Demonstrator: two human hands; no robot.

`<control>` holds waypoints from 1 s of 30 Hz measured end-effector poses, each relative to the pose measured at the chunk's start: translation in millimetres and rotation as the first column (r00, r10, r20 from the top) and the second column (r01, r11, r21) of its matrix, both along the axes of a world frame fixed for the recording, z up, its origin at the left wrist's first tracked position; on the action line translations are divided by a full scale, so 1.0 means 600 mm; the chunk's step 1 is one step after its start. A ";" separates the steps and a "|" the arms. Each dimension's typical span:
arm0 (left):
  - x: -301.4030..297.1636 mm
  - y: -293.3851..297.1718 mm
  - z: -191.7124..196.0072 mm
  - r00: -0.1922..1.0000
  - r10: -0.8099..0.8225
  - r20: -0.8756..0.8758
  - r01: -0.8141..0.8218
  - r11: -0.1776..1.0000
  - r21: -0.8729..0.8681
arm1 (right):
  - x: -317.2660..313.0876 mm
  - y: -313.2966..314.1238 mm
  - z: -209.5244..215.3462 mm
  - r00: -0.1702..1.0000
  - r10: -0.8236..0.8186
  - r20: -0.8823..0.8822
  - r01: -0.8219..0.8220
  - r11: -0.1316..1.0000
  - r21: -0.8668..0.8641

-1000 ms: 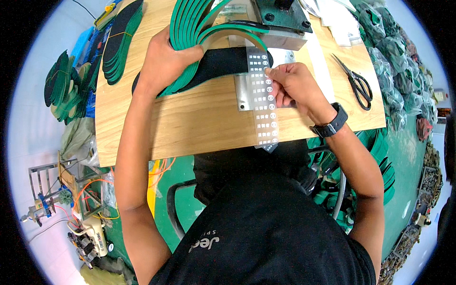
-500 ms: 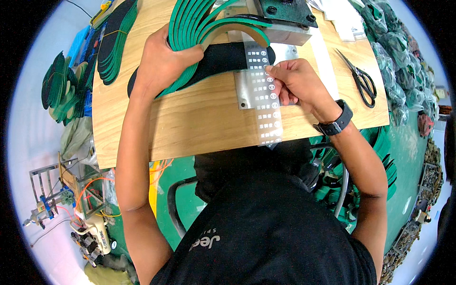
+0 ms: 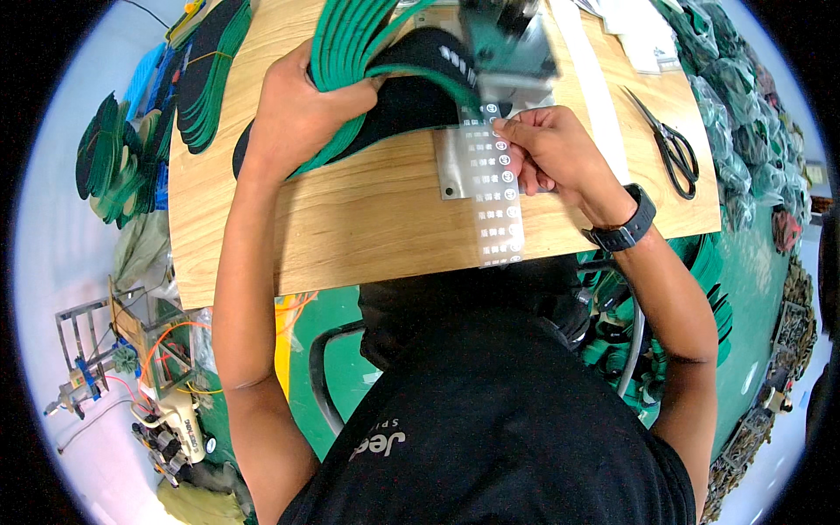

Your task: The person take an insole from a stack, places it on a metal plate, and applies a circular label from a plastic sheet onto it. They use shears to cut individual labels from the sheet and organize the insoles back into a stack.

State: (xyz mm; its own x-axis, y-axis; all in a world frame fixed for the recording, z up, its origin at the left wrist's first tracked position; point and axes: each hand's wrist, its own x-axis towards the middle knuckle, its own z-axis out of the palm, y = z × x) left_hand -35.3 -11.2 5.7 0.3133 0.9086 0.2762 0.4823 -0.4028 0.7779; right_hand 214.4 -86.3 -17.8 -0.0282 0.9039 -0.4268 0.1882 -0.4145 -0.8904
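Fingers (image 3: pixel 518 133) of R hand (image 3: pixel 560 150) pinch clear, wht-printed strip (image 3: pixel 497 203).

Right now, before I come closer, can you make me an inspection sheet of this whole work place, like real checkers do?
Surface: wooden table, light brown; metal plate on it, partly covered.
Job's things: fanned green-and-black insoles; clear film strip with white marks; machine head, blurred.
Clutter: black scissors at the right; banded insole bundle at the upper left; white papers or bags at the upper right.
Grippers: left fingers grip the insoles; right fingers pinch the film strip.
Cables: orange cables or hoses, lower left, beyond the table.
Surroundings: green floor; plastic-bagged bundles piled at the right.
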 end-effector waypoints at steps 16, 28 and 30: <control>-0.006 -0.007 0.006 1.000 -0.005 0.006 0.005 0.999 -0.052 | -0.010 -0.032 0.007 0.994 -0.083 -0.077 0.086 0.996 0.033; -0.013 -0.040 -0.011 0.950 0.068 -0.306 -0.010 0.982 0.188 | 0.107 -0.020 0.012 0.987 -0.139 -0.081 0.156 0.955 0.254; -0.011 -0.034 0.004 0.945 -0.166 -0.283 0.174 0.985 0.005 | 0.177 0.027 0.021 0.977 -0.201 0.067 0.168 0.928 0.334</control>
State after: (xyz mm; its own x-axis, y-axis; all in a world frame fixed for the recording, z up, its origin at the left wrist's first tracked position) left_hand -41.6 -31.5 8.3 0.5312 0.8277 0.1812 0.6015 -0.5189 0.6074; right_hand 320.3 -70.3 -5.2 0.1799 0.9784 -0.1017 0.2293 -0.1423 -0.9629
